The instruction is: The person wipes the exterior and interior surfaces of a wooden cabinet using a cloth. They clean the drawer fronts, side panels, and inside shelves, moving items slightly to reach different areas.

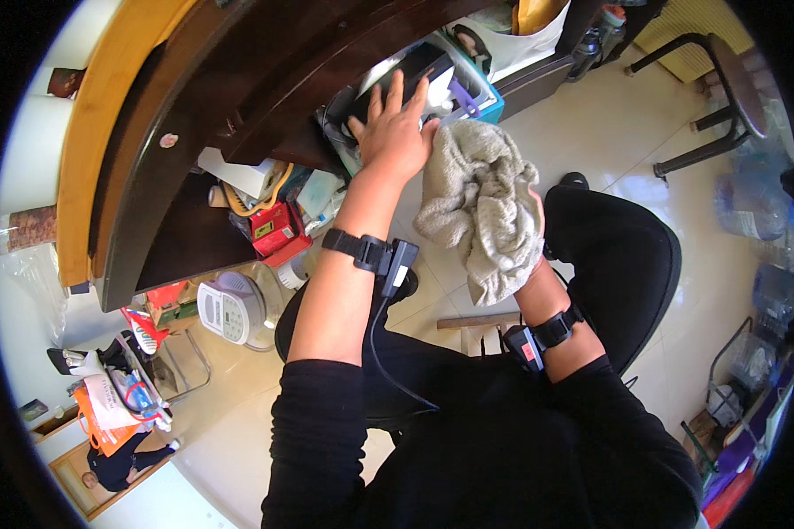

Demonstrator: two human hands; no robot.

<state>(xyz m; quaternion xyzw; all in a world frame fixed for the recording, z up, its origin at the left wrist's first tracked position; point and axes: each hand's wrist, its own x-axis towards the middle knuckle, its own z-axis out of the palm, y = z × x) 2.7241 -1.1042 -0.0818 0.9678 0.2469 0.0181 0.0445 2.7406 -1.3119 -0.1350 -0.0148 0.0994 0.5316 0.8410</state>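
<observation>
My left hand (394,135) has its fingers spread over a blue-edged storage bin (493,109) in the dark wooden cabinet. It appears to rest on the things inside, and whether it presses on them I cannot tell. Beneath and beyond the fingers lies a black box (427,63); a purple plastic item (463,98) stands at the bin's right side. A crumpled grey-beige towel (480,205) is bunched in my right hand (537,266), which it mostly hides. The towel hangs just in front of the bin, close to my left thumb.
A red box (274,228) and other clutter fill the shelf at left. Below stands a white-grey appliance with buttons (228,307). A white bag (526,49) sits right of the bin. A dark stool (734,86) and plastic bottles (754,205) are at right. Another person (116,466) appears at lower left.
</observation>
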